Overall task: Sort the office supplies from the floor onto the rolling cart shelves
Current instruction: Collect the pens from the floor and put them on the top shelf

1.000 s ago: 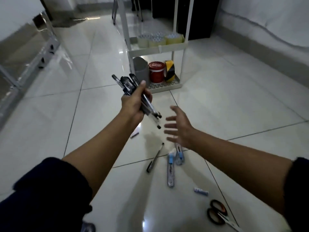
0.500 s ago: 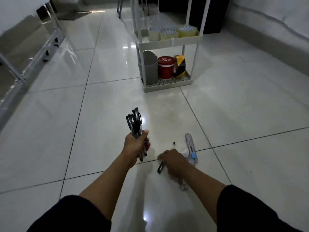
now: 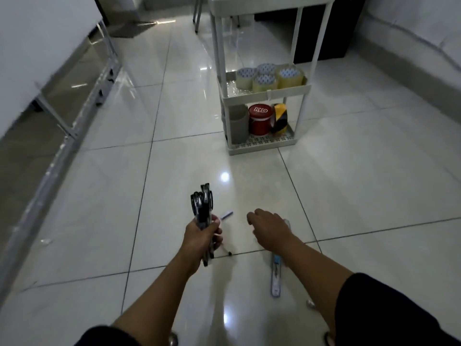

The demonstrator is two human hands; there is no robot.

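My left hand is closed around a bundle of dark pens that stands upright above the fist. My right hand hovers low over the floor tiles, back up and fingers curled downward; what is under it is hidden. A blue-and-white pen lies on the floor between the hands. A blue-grey box cutter lies under my right forearm. The white rolling cart stands ahead, with several clear tape rolls on its middle shelf. Its bottom shelf holds a grey cup, a red tin and yellow-black tape.
A small white item lies on the tile by my right arm. A metal frame runs along the left side. A dark cabinet stands behind the cart, and a wall base runs along the right.
My left hand came down from chest height with the pens and now holds them upright near the floor. My right hand dropped to the floor. The view tilted up toward the cart.
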